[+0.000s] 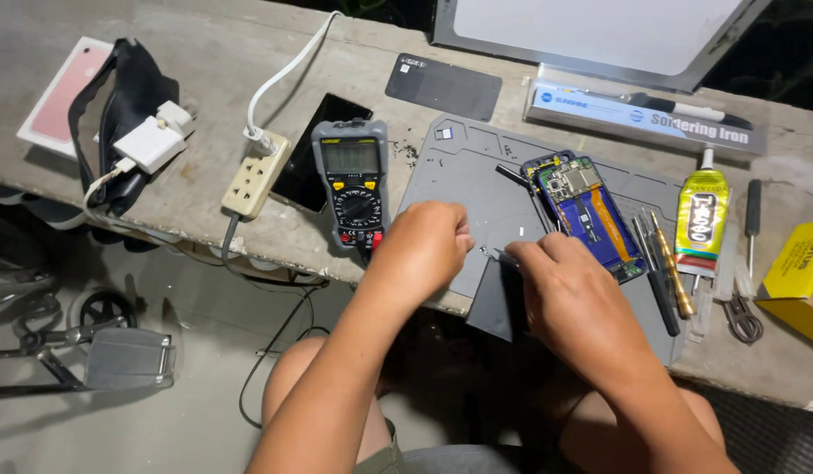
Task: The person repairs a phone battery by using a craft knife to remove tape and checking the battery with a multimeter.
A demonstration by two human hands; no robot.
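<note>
A tiny metal part (487, 252), too small to identify, sits on the grey work mat (459, 167) between the two hands. The left hand (421, 248) is curled into a loose fist just left of it, fingers tucked under, so I cannot tell whether it pinches anything. The right hand (571, 294) is bent down over the mat's near edge with its fingertips drawn narrowly together at the small part; it seems to pinch a thin dark tool, though the hand's back hides the grip. A dark flat panel (494, 303) lies under the right hand and hangs over the table edge.

Just beyond the right hand lies an opened phone (586, 211), its blue and orange insides showing. To its right are a row of screwdrivers (663, 263), a yellow tube of glue (701, 219) and small scissors (742, 318). Left of the mat stand a multimeter (352, 180), a black phone (319, 149) face down and a power strip (255, 174).

The small part could easily flick off the mat onto the floor if the fingertips slip, and the overhanging panel could slide off if nudged by the wrist. Loose screws near the mat's top edge are barely visible. A yellow box (800, 272) is cut off at the right.
</note>
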